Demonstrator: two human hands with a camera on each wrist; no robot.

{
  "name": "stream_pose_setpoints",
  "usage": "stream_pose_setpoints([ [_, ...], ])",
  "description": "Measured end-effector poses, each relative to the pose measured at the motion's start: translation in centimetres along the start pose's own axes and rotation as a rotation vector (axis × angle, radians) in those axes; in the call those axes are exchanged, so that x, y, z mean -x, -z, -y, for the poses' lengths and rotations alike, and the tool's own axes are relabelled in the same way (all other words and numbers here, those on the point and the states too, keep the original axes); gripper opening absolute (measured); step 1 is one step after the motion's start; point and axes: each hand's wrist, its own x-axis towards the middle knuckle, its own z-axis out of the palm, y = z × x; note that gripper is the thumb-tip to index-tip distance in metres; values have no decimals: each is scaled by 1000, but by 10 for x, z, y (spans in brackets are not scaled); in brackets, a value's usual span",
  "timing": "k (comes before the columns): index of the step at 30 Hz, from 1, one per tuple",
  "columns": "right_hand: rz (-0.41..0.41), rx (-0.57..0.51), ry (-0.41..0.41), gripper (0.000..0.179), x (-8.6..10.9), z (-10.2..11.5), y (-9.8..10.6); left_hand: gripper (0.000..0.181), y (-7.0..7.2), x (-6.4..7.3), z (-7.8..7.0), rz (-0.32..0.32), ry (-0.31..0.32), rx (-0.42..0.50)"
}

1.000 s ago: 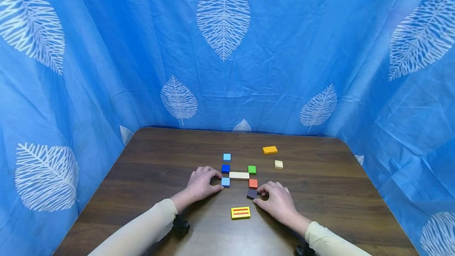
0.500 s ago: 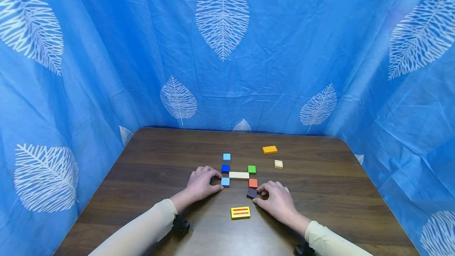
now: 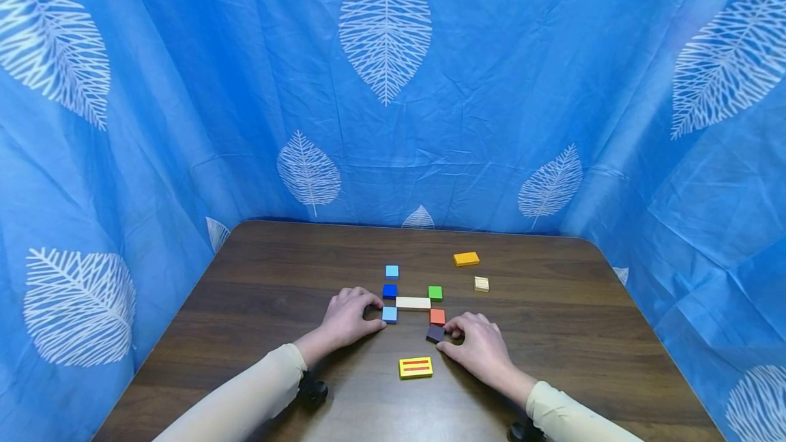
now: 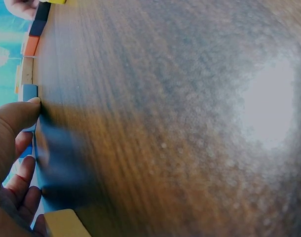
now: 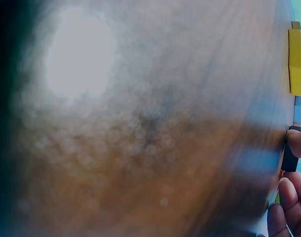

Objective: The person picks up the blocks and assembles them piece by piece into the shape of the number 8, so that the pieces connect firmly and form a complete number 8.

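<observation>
My left hand [image 3: 350, 318] pinches a light blue block [image 3: 389, 315] by its left side, between thumb and index finger. The left wrist view shows the thumb [image 4: 22, 114] against that block [image 4: 30, 91]. A black block [image 3: 435, 334], turned slightly askew, is held between the thumb and index finger of my right hand [image 3: 481, 350]. In the right wrist view, the right thumb [image 5: 298, 143] lies on the black block [image 5: 290, 160]. A red block [image 3: 437, 317] sits just beyond it. A long cream block [image 3: 413, 303] spans between the two sides, with a dark blue block [image 3: 389, 291] and a green block [image 3: 435, 293] near its ends.
Nearer me lies a yellow block with red stripes [image 3: 415, 367]. Farther off are another light blue block [image 3: 391, 272], an orange block [image 3: 466, 259] and a small striped cream block [image 3: 482, 284]. All rest on a brown wooden table [image 3: 276, 258] before a blue curtain [image 3: 479, 121].
</observation>
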Motion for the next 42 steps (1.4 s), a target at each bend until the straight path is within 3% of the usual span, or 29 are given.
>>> stream_pose_setpoints([
  [42,4,19,14,27,1,0,1,31,3,1,-3,2,-1,-3],
])
